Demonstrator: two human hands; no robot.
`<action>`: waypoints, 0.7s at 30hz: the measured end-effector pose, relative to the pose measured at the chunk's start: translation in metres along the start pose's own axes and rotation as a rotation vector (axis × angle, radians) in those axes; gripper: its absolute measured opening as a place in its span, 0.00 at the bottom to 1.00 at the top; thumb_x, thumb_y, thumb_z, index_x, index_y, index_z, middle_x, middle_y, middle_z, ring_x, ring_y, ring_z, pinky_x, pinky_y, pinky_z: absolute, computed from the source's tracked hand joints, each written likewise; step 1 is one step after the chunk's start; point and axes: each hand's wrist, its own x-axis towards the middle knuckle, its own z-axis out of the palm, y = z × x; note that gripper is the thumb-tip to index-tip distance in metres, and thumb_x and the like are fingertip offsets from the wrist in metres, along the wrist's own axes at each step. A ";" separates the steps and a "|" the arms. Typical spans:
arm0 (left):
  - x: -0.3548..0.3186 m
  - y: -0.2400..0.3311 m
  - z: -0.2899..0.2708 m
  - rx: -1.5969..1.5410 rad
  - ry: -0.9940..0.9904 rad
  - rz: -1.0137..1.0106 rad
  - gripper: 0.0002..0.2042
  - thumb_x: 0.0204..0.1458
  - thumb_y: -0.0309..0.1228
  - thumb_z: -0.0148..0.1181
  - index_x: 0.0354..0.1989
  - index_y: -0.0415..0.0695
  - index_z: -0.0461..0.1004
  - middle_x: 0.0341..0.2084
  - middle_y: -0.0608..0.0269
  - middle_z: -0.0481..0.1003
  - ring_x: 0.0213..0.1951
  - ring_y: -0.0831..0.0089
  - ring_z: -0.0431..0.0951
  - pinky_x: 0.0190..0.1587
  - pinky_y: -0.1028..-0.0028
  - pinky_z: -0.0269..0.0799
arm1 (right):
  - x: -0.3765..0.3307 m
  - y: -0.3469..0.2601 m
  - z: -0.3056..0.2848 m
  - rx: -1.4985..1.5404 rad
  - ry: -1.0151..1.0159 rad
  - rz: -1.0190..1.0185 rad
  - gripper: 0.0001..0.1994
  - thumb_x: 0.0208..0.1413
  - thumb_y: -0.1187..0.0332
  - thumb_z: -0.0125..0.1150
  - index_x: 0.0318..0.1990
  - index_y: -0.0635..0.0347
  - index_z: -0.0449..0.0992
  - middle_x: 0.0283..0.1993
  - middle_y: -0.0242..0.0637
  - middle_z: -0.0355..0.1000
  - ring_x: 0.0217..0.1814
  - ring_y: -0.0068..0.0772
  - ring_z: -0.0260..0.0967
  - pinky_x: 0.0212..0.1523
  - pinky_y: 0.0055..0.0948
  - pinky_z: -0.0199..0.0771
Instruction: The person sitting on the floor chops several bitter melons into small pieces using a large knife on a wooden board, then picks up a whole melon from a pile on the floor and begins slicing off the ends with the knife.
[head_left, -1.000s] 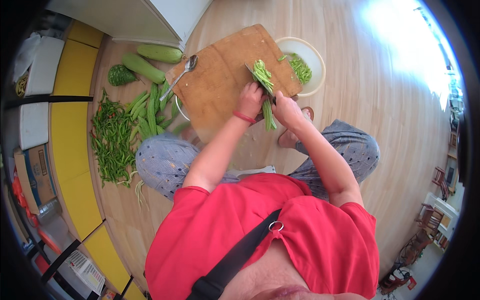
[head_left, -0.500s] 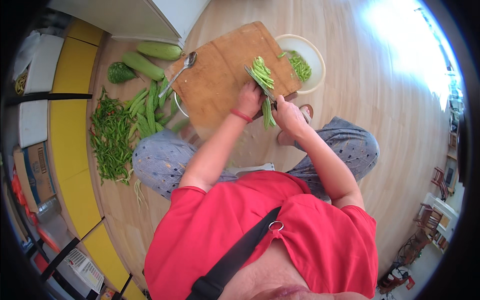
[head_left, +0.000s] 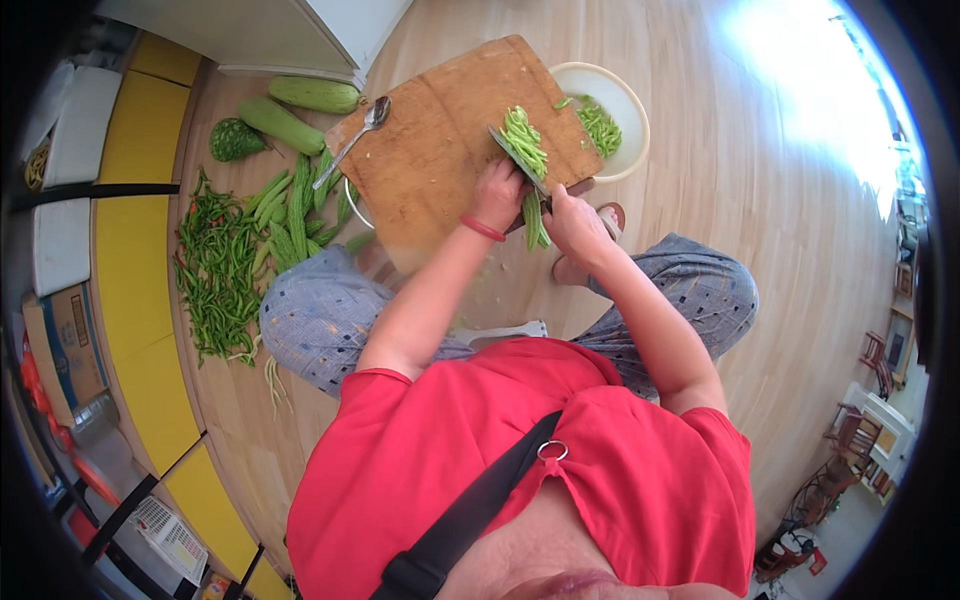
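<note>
Upper centre of frame: right hand (head_left: 578, 222) was clamped on the knife (head_left: 515, 153); left hand (head_left: 497, 195) rested against the green vegetable (head_left: 533, 220), grip unclear. Cut strips (head_left: 523, 135) lay on the cutting board (head_left: 430, 130).

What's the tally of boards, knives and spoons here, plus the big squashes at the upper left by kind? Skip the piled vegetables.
Wooden board: 1
Knife: 1
Spoon: 1
Long pale-green squashes: 2
Rounded dark-green squash: 1
Total: 6
</note>
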 end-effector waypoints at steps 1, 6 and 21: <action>0.001 0.002 -0.001 -0.004 -0.014 -0.024 0.10 0.40 0.28 0.59 0.33 0.42 0.74 0.35 0.57 0.71 0.38 0.57 0.69 0.40 0.64 0.68 | 0.010 0.000 0.004 0.017 0.026 -0.019 0.10 0.47 0.71 0.48 0.34 0.69 0.63 0.28 0.60 0.70 0.34 0.61 0.68 0.37 0.50 0.68; 0.003 0.008 -0.009 0.029 -0.064 -0.017 0.10 0.41 0.26 0.57 0.34 0.43 0.75 0.33 0.56 0.71 0.36 0.56 0.70 0.36 0.65 0.69 | 0.015 -0.002 0.001 0.038 0.034 -0.008 0.10 0.47 0.70 0.49 0.34 0.69 0.62 0.28 0.61 0.69 0.35 0.61 0.68 0.37 0.51 0.67; -0.010 0.000 0.002 0.046 0.037 0.023 0.05 0.41 0.26 0.58 0.29 0.45 0.75 0.30 0.58 0.70 0.33 0.58 0.71 0.33 0.65 0.69 | -0.010 -0.007 -0.013 0.007 -0.045 0.004 0.11 0.47 0.69 0.50 0.35 0.70 0.64 0.29 0.60 0.70 0.36 0.59 0.69 0.38 0.50 0.67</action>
